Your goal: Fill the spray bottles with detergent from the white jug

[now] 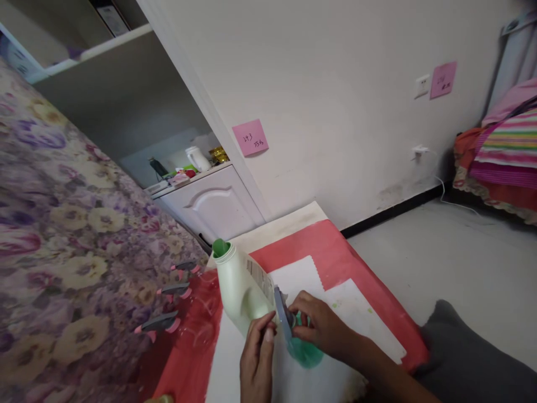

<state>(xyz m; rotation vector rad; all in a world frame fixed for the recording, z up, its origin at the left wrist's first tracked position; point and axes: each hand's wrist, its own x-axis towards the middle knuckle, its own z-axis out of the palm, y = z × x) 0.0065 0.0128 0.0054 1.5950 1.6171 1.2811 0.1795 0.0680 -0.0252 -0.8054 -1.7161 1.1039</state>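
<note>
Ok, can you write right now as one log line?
right hand: on green bottle, by grey top | left hand: beside it | jug: threads showing | three grey-pink tops: in a row, left

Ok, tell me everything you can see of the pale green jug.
The pale green jug looks plastic, with a ridged neck, darker green inside its uncapped mouth, a hollow in its body and small print on one side. It appears to stand upright on the white sheet. The left hand partly hides its lower end; contact is unclear.
</note>
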